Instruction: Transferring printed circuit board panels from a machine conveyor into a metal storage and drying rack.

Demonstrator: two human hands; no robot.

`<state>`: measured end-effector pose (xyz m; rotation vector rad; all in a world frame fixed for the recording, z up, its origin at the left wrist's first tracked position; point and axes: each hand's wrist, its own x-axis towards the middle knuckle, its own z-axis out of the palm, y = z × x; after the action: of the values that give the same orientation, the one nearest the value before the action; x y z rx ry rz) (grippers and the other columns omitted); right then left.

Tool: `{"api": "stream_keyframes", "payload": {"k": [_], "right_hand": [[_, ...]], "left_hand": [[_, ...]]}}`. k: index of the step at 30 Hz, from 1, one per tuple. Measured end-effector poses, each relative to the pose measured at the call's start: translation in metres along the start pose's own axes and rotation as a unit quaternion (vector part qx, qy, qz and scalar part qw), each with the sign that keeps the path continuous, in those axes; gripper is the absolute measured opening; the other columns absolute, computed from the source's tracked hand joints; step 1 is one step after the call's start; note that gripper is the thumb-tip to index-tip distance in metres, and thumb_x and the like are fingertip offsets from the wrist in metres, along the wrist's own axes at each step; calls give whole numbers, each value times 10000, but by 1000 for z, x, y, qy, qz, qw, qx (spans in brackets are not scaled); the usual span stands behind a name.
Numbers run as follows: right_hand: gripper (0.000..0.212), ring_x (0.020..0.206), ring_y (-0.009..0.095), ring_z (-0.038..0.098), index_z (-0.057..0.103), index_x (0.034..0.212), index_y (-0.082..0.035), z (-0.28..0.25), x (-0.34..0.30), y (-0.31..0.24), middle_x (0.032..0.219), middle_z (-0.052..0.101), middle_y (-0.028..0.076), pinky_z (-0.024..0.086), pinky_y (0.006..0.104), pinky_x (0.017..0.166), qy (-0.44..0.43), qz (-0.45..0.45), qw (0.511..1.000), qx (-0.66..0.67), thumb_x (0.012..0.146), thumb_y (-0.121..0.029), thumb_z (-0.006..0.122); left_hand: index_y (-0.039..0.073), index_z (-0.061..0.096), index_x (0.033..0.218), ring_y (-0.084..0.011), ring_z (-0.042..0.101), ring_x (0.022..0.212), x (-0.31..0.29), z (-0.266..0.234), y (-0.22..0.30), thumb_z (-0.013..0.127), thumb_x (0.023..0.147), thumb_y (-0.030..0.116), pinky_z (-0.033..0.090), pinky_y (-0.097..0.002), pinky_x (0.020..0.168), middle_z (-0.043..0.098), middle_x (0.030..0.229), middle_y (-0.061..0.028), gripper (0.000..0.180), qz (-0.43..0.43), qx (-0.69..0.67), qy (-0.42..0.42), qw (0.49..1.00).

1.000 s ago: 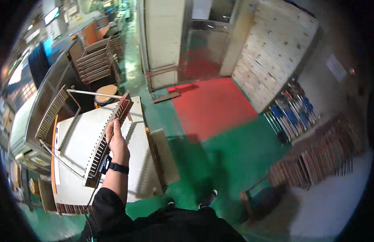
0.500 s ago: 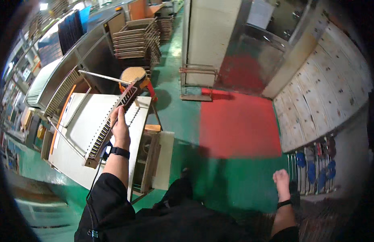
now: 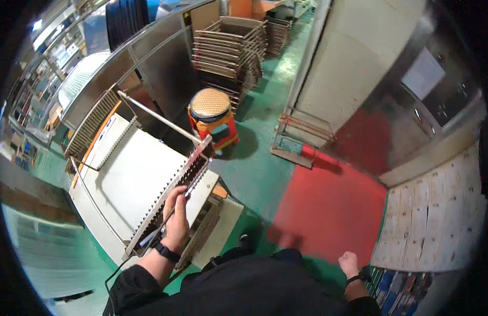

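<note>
My left hand (image 3: 176, 217) is closed round the near slotted side of a metal rack (image 3: 160, 117), a frame with toothed rails joined by rods. The rack extends over a white tabletop (image 3: 133, 174); whether it rests there or is lifted I cannot tell. A dark cable (image 3: 113, 280) runs along my left forearm, and a black band circles the wrist. Away from the table, my right hand (image 3: 349, 263) hangs in a loose fist at the lower right, with nothing visible in it.
Beyond the table stands a stool (image 3: 211, 102) with a round woven-looking seat, near stacked metal racks (image 3: 217, 51). A single rack (image 3: 302, 138) leans by the cream wall panel. A red floor area (image 3: 328, 210) lies before a metal door; pale lockers (image 3: 433, 216) line the right.
The view has turned and shifted, bringing the stool and stacked racks closer. My left hand stays on the rack. My right fist now appears in front of the red floor area.
</note>
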<state>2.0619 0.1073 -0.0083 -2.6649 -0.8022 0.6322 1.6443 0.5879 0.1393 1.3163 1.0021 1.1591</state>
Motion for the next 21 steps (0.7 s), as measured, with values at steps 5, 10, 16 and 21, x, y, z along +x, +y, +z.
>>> {"api": "stream_keyframes", "payload": {"k": [5, 10, 16, 21], "right_hand": [[258, 537, 348, 543, 540, 613, 6, -25, 147, -27, 573, 533, 194, 419, 457, 540, -12, -37, 999, -29, 751, -162, 679], [290, 715, 393, 630, 596, 721, 9, -51, 356, -138, 710, 619, 217, 480, 461, 655, -74, -158, 979, -104, 815, -251, 683], [278, 746, 397, 625, 596, 784, 14, -79, 533, -368, 752, 620, 233, 490, 431, 688, -124, -331, 931, -91, 834, -253, 652], [227, 822, 310, 658, 660, 873, 18, -34, 589, -498, 844, 668, 216, 509, 395, 759, -186, -430, 883, -12, 833, -201, 614]], "left_hand": [[21, 629, 1114, -155, 585, 1011, -1, 2, -5, 555, 988, 278, 455, -310, 925, 643, 1055, -52, 296, -28, 14, 66, 997], [-2, 611, 1096, -205, 601, 1018, -4, 16, -9, 551, 965, 328, 465, -367, 938, 642, 1067, -112, 360, -57, -62, 202, 976], [59, 591, 1043, -189, 611, 938, -7, 64, 10, 547, 972, 345, 488, -367, 844, 641, 1023, -75, 298, -51, -102, 405, 907], [81, 533, 752, -100, 499, 672, -36, 43, -11, 518, 1002, 280, 418, -263, 626, 519, 697, 12, 320, -17, -5, 614, 789]]}}
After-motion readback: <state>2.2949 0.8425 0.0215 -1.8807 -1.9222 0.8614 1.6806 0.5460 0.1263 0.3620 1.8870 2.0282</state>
